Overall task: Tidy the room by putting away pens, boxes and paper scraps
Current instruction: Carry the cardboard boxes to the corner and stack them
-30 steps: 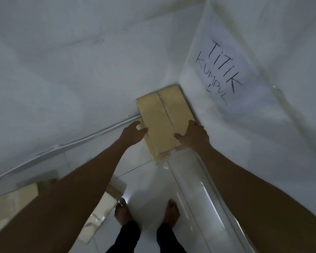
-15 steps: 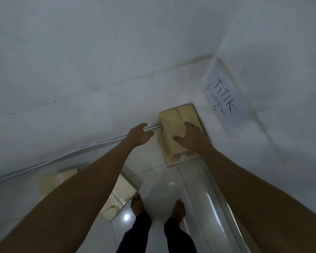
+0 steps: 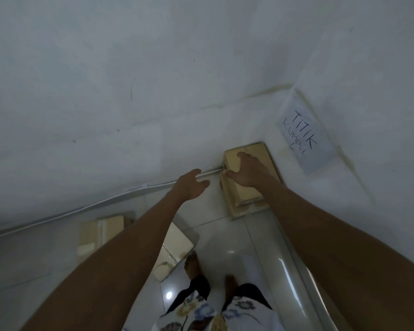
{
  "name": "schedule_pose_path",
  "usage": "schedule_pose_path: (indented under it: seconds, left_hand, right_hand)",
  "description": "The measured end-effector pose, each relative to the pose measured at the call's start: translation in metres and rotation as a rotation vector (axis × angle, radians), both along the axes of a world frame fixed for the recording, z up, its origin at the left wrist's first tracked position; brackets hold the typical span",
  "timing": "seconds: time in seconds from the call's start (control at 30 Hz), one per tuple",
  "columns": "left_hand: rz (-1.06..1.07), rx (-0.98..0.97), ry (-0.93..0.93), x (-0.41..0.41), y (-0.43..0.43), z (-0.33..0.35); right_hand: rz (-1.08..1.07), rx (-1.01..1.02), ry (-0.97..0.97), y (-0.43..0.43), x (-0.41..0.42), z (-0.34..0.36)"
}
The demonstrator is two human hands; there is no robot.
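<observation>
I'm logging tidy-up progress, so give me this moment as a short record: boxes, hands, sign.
sign: paper on the wall, handwritten TITIK KUMPUL with an arrow
corner box: cardboard, on the floor in the room corner, below the sign
right hand: fingers spread over the corner box; contact unclear
left hand: open, left of the corner box, apart from it
loose boxes: far-left box; box by the foot, partly behind the left arm
</observation>
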State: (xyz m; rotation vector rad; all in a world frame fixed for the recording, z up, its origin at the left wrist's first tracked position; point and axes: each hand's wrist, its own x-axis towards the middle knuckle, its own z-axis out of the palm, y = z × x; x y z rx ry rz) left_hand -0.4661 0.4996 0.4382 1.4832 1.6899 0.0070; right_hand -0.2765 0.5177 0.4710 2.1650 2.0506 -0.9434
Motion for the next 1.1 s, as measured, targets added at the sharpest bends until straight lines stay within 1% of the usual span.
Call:
schedule_pose_path:
  seconds: [0.27,0.43,0.57,0.73,0.93,1.1]
  left_hand:
    - [0.118,0.039,0.028,-0.022,-0.039,0.012]
    - [0.147,0.096,0.028,-0.019,-0.06,0.025]
    - [0.191,0.091,-0.009,-0.014,-0.084,0.028]
    - [0.241,0.066,-0.016,-0.021,-0.116,0.026]
    - [0.271,0.062,0.006,-0.049,-0.141,0.027]
    - [0.274,0.07,0.019,-0.094,-0.162,0.031]
  right_hand:
    - [0.14,0.003,0.022,-0.02,-0.013,0.006]
    - [0.198,0.016,0.003,-0.033,-0.009,0.009]
    - [0.273,0.0,0.005,-0.05,-0.01,0.012]
    - [0.302,-0.017,0.021,-0.066,-0.022,0.012]
    - [0.33,-0.027,0.012,-0.079,-0.048,0.016]
    - [0.359,-0.02,0.002,-0.096,-0.086,0.016]
